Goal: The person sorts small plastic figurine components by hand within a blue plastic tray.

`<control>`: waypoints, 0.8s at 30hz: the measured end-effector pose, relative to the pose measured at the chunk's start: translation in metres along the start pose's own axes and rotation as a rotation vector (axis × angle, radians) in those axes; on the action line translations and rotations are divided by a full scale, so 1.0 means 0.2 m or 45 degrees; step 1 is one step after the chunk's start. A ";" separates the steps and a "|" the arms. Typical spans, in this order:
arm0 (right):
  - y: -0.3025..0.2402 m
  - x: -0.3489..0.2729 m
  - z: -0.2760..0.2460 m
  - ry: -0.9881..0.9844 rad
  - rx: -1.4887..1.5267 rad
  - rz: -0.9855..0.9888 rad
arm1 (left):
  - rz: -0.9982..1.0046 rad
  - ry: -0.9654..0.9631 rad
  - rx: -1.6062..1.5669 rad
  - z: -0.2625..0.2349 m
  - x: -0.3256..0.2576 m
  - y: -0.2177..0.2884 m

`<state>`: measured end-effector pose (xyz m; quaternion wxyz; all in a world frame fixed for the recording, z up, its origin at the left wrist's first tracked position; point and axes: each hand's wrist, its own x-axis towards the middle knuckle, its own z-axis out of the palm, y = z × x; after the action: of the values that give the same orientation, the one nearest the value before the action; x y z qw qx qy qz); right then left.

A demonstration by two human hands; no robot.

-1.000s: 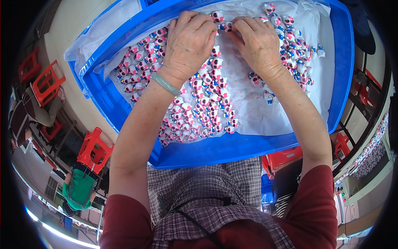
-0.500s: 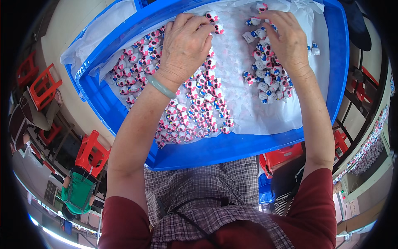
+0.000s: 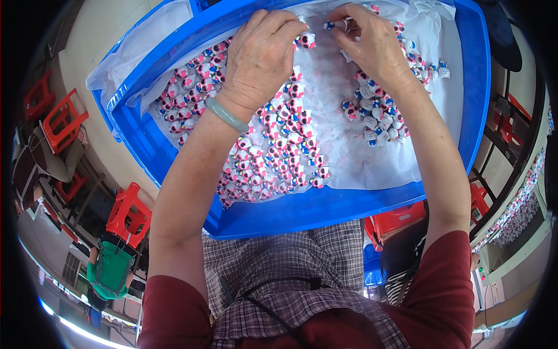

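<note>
In a blue plastic tray (image 3: 302, 218) lined with white sheeting, many small white, pink and blue toy figurines (image 3: 290, 139) lie in close rows on the left. My left hand (image 3: 261, 55), with a pale green bangle (image 3: 226, 116) on its wrist, is over the far end of these rows. Its fingers are curled together at a mostly covered figurine. One more figurine (image 3: 307, 41) lies just below the fingertips. My right hand (image 3: 372, 46) pinches a toy figurine (image 3: 337, 25) between thumb and fingers above the sheeting. Below it is a loose heap of figurines (image 3: 381, 116).
Another blue tray (image 3: 110, 64) with white sheeting sits beyond the left side. Red plastic stools (image 3: 128, 215) stand on the floor at left, and more red seats (image 3: 395, 224) are behind the tray at right. A person in green (image 3: 109, 270) is at the lower left.
My right hand has moved left from the heap toward my left hand, now with a figurine in its fingers. My left hand has shifted slightly farther up, over the end of the row.
</note>
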<state>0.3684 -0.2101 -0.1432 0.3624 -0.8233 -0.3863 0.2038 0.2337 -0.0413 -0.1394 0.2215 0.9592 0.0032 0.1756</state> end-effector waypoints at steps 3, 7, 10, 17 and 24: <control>0.13 0.04 0.13 0.099 -0.636 -0.245 | 0.005 0.009 -0.019 0.02 -0.03 -0.01; -0.06 0.07 0.13 0.254 0.075 0.139 | -0.064 0.009 -0.037 0.00 -0.07 -0.01; -0.01 0.07 0.17 0.383 0.051 0.126 | -0.072 0.014 -0.035 0.01 -0.06 -0.01; 0.01 0.07 0.20 0.513 -0.055 -0.005 | -0.079 0.017 -0.062 0.03 -0.04 0.02; 0.03 0.06 0.20 0.483 0.053 0.016 | -0.061 -0.009 -0.073 0.02 -0.03 0.03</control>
<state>0.3531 -0.1860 -0.1739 0.4444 -0.8417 -0.3017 0.0551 0.2289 -0.0491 -0.1431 0.2530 0.9528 0.0205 0.1667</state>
